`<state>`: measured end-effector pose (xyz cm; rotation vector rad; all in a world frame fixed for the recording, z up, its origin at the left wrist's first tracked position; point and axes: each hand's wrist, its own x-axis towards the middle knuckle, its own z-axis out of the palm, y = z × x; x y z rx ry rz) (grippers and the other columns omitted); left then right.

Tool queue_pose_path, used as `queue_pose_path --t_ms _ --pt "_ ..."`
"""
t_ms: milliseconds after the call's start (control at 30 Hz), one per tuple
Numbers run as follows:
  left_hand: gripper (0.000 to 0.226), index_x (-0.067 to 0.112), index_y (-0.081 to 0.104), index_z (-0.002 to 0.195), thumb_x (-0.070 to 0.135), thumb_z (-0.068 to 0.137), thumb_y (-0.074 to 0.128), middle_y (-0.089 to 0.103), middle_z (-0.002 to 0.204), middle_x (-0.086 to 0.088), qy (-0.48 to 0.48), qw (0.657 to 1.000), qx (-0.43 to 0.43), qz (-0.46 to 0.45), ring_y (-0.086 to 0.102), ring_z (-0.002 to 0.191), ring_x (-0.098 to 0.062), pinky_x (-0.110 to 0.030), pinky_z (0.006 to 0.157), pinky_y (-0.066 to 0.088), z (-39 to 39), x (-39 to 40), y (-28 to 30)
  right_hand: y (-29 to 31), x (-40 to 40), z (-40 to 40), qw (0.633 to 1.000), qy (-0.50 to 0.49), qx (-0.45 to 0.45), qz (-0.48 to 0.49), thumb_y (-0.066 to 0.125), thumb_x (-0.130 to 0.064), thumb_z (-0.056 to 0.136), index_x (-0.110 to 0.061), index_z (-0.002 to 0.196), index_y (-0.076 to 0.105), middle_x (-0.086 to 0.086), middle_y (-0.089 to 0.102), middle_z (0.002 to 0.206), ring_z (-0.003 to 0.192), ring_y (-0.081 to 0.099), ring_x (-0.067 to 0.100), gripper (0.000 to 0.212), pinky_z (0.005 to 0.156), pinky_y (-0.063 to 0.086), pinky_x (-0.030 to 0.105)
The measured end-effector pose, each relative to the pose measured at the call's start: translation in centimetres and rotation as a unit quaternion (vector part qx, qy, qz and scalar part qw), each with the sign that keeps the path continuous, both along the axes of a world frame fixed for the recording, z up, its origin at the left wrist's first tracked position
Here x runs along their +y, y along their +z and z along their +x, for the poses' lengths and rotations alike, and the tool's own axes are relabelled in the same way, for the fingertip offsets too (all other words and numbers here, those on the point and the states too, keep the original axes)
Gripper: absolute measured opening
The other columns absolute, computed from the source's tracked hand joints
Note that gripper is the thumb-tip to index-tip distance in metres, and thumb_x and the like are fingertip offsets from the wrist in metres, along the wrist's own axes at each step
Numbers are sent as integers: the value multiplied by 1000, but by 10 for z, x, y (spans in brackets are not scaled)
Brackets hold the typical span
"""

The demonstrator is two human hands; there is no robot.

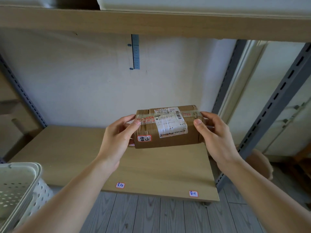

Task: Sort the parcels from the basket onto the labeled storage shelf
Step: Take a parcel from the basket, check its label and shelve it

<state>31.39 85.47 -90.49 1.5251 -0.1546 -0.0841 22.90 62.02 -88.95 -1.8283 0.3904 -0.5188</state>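
A taped parcel (168, 126) is gripped at both ends by the left hand (117, 137) and right hand (215, 137), above the shelf (67, 148). Its matching label (193, 193) is seen at five o'clock; basket (21, 182) contents are possibly hidden.

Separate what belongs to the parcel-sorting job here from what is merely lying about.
Belongs to the job:
cardboard parcel, gripped by left hand and right hand
shelf board
two shelf labels
white basket

Just there:
blue measuring strip on the wall
white items on the upper shelf
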Motion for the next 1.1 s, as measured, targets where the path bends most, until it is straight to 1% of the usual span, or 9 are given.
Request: queue_pose_path --t_ms 100,200,267,333,500,667,767,900,1100 --pt "46 19 63 134 25 90 74 72 103 -20 15 999 6 49 72 102 -32 -48 97 56 5 -15 -12 -10 -9 0 998 -7 57 -1 56 -34 102 -21 138 55 -2 67 122 112 65 17 39 101 54 48" --pt "34 15 73 120 26 89 76 76 100 -17 5 998 11 69 74 100 -33 -50 97 56 10 -28 -25 -19 -18 -1 995 -19 95 9 56 -31 101 -25 137 54 -2 68 120 105 69 18 36 98 56 47" --pt "21 17 78 108 23 88 76 75 95 -21 -12 997 16 80 71 87 -27 -52 95 55 17 -36 -37 -23 -25 -1 993 -23 118 8 58 -27 100 -30 126 55 -1 70 117 100 71 19 26 94 58 48" --pt "28 12 73 117 16 89 75 70 84 -17 -14 995 30 95 63 81 -21 -44 90 56 24 -46 -48 -29 -33 1 988 -32 149 1 59 -22 100 -31 120 54 -1 70 115 97 71 20 23 91 59 46" --pt "35 13 69 124 9 89 75 64 78 -2 -44 991 62 114 61 80 -21 -36 77 52 37 -77 -78 -53 -53 11 975 -57 215 6 55 -11 96 -22 134 58 -1 71 111 88 67 12 39 76 58 33" --pt "37 15 69 124 5 89 74 70 77 -1 -61 984 92 141 64 68 -14 -22 61 52 46 -104 -113 -81 -60 20 952 -76 297 11 44 -5 94 -16 135 51 5 66 115 82 60 12 43 55 43 24" --pt "41 12 69 127 4 88 75 74 86 -9 -70 978 112 163 67 76 -21 -27 70 55 52 -116 -136 -97 -61 26 936 -94 341 8 42 -2 97 -7 137 45 15 61 127 96 61 26 41 54 40 24" --pt "43 12 71 126 6 84 79 72 77 1 -84 970 122 191 66 77 -21 -45 86 59 59 -131 -158 -117 -65 33 918 -115 380 11 45 -6 100 -3 142 39 21 55 138 121 58 36 43 77 45 33" --pt "39 17 73 124 10 86 79 74 78 -3 -86 965 146 199 72 82 -28 -55 86 60 68 -146 -189 -134 -80 45 911 -128 393 8 43 -4 101 1 137 46 15 57 118 91 53 25 37 67 44 29"
